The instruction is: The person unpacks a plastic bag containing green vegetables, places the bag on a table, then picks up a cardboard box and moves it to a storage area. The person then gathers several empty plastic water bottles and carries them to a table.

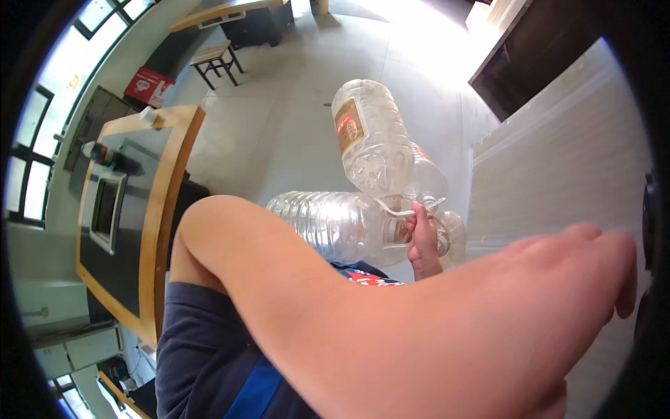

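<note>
My right hand [422, 241] is closed around the white carrying handles [394, 209] of several large clear plastic jugs. One jug [380, 126] with a brown and red label points away from me. A ribbed jug [317, 220] extends to the left. Partly hidden behind the labelled jug is another jug [427, 174], and a further one [453, 230] shows beside my wrist. My left arm crosses close in front of the view. At the far right, my left hand [593, 262] is bent downward; its fingers are mostly hidden and blurred.
On the left stands a wood-edged counter [185, 140] with a small inset basin [108, 213] and a dark bottle [100, 153]. Farther off are a stool [216, 61], a red box [148, 86] and another table [230, 12]. A large grey panel [551, 153] is on the right.
</note>
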Tool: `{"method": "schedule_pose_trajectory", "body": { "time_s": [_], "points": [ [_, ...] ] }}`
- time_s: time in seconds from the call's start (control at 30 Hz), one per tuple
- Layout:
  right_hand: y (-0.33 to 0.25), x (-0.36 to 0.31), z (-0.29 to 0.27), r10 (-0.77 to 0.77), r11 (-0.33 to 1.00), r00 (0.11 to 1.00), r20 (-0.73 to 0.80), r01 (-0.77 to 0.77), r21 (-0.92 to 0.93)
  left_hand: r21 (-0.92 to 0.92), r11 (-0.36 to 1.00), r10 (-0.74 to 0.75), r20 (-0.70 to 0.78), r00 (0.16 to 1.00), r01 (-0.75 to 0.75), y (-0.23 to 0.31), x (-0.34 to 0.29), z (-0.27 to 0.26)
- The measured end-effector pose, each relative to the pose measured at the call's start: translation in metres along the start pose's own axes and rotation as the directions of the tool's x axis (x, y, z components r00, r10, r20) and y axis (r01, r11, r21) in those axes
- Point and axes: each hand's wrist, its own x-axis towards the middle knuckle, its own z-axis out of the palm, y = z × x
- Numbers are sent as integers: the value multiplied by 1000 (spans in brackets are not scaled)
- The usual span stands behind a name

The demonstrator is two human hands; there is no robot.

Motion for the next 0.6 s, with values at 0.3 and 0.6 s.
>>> {"method": "schedule_pose_trajectory", "body": {
  "time_s": [0.3, 0.6],
  "points": [
    [-103, 354, 30, 209, 976, 966, -150, -196, 98, 3, 996, 91, 2, 996, -91, 31, 113, -342],
    [-310, 603, 108, -51, 985, 889, -455, 121, 126, 156, 961, -120, -503, 856, 227, -26, 275, -758]
  ]
}}
